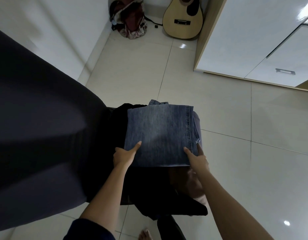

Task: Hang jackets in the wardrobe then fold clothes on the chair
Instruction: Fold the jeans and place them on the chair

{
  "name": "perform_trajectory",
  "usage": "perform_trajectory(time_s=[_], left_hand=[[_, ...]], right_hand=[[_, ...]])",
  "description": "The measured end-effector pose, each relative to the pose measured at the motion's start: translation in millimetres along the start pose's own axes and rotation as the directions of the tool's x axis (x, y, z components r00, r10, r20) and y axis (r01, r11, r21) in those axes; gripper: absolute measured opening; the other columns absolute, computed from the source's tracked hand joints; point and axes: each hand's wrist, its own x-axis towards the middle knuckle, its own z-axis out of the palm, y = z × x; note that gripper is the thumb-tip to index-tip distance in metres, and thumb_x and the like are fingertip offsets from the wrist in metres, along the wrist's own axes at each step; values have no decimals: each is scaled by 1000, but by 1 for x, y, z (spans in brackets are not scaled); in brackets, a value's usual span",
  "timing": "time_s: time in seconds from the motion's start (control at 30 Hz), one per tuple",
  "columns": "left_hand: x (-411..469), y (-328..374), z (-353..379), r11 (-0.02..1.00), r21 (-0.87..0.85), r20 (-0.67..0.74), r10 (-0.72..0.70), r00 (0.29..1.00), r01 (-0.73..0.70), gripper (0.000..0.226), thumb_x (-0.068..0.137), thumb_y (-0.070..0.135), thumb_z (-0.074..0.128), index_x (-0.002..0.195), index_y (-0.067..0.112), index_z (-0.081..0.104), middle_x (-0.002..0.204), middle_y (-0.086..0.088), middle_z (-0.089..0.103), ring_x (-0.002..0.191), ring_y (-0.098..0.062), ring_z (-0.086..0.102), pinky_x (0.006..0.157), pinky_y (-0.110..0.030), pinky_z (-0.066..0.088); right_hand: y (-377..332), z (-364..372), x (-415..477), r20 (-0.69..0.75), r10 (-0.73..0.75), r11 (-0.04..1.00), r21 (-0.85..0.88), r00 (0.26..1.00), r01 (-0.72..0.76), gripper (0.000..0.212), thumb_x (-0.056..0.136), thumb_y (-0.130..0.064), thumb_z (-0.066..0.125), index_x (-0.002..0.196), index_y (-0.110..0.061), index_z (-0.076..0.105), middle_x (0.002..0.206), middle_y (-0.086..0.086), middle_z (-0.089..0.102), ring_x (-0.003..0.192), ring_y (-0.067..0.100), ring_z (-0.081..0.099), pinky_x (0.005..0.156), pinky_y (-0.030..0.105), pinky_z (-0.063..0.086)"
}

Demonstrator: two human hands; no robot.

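Note:
A folded pair of blue jeans [160,134] lies flat on dark clothes [118,122] heaped over the chair [167,213]. My left hand [124,155] grips the near left corner of the jeans, thumb on top. My right hand [197,159] grips the near right corner by the seam, thumb on top and fingers along the edge. The chair seat is almost wholly hidden under the clothes. A pale garment [196,186] shows beneath the jeans on the right.
A large dark cloth [39,135] fills the left of the view. The white wardrobe [253,40] stands at the back right. A guitar [183,18] and a backpack [129,19] lean in the far corner. Tiled floor surrounds the chair; my bare foot [145,234] is near its base.

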Motion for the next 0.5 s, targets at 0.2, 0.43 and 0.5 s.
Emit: perform_trajectory(time_s=[0.2, 0.43, 0.5], left_hand=[[16, 4, -11, 987, -93, 229, -107, 967, 131, 114, 32, 91, 63, 112, 11, 57, 111, -1, 62, 108, -28, 58, 104, -45, 39], [20, 12, -11, 890, -417, 446, 24, 895, 184, 83, 60, 66, 69, 126, 17, 56, 118, -7, 63, 108, -25, 61, 97, -44, 47], [28, 17, -12, 873, -443, 454, 21, 891, 205, 83, 56, 68, 71, 122, 18, 59, 117, -7, 65, 107, -26, 62, 96, -44, 48]], right_hand=[[-22, -20, 10, 208, 41, 988, 138, 977, -71, 61, 85, -29, 64, 138, -12, 40, 114, 10, 53, 76, 17, 54, 57, 26, 43], [-33, -21, 33, 225, 98, 975, 174, 970, -138, 101, 63, -54, 78, 139, -5, 32, 129, 13, 53, 107, 30, 58, 87, 42, 51], [-37, -20, 36, 266, 101, 977, 157, 959, -147, 105, 61, -65, 73, 140, -7, 35, 131, 14, 54, 111, 31, 57, 96, 42, 48]])
